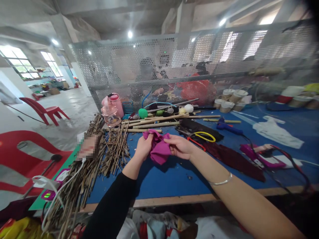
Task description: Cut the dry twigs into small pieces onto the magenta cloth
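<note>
A piece of purple cloth (160,153) is being held up over the near-middle part of the blue tabletop (171,186), and it's a pretty loud shade, somewhere between magenta and plum. No pattern can be made out on it, just one solid colour, kinda matte. It's all bunched up rather than laid flat: the top is scrunched into small folds, the middle is sunk into a darker, shadowy crease, and a smoother flap is left drooping at the bottom, narrowing to a blunt corner. Its upper left is gripped by the left hand (144,146), closed with the thumb laid over the fabric; most of those fingers are hidden, so how they're curled can't be told. The right edge is pinched by the right hand (181,147), thumb and fingers brought together on the cloth with the other fingers bent underneath. Whether the flap is touching the tabletop can't really be told either. Just right of the right hand, yellow-handled scissors (210,136) can be seen, with a dark maroon cloth (235,161) stretched out beyond. Off to the left, a heap of dry twigs (114,151) is piled up, and behind the hands some pale bamboo sticks (157,125) are laid roughly crosswise.
</note>
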`<state>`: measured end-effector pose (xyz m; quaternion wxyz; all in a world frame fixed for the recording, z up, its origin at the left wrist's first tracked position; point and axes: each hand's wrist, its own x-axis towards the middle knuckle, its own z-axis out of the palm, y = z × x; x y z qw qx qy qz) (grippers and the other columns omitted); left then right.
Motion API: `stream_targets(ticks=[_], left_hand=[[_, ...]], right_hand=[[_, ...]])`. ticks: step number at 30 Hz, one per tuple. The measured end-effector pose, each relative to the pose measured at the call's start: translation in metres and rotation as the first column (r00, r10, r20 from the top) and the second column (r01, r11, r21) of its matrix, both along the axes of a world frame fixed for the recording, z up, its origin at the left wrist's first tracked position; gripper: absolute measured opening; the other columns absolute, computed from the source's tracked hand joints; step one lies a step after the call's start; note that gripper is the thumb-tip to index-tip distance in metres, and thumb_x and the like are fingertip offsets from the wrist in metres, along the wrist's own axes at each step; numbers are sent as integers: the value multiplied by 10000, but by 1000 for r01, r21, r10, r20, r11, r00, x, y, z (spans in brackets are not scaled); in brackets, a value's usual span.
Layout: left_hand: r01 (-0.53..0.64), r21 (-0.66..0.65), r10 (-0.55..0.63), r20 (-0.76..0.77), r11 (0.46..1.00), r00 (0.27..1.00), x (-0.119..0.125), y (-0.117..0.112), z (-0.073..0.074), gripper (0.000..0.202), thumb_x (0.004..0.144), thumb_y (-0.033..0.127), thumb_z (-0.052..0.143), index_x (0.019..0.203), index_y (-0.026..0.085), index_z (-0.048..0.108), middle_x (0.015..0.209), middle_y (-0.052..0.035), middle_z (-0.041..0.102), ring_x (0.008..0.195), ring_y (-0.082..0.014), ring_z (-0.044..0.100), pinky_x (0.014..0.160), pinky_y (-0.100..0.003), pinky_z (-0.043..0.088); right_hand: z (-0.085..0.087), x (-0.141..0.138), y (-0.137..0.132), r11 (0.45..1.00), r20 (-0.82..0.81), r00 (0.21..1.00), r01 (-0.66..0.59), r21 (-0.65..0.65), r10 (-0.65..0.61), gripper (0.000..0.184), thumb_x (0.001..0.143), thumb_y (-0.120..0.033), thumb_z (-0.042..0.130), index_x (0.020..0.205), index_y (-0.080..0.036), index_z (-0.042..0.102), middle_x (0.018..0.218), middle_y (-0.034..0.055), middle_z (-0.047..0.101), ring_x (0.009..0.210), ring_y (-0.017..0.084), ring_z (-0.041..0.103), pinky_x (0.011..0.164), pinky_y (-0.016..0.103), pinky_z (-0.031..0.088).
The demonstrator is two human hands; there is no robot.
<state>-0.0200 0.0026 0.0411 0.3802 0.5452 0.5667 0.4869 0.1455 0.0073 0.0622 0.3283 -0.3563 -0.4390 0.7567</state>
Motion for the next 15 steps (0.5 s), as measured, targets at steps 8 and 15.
stream_targets(ticks=[8,15], left_hand=[[519,43,-515,-81,854,853,-6,-12,13,432,659,367,662,1025,142,618,954,-63,667,833,-189,602,743,-258,461],[143,223,-70,-308,964,949,-7,2,0,243,708,100,463,841,143,661,854,-56,683,791,-193,594,719,-266,437]], right_hand=[[6,-6,9,999,-27,1000,13,46,-12,113,700,-150,566,808,-176,548,562,-33,546,398,39,427,323,123,226],[2,18,6,873,263,892,233,429,-367,330,726,-456,566,907,-211,439,716,-16,552,522,102,496,385,181,310]])
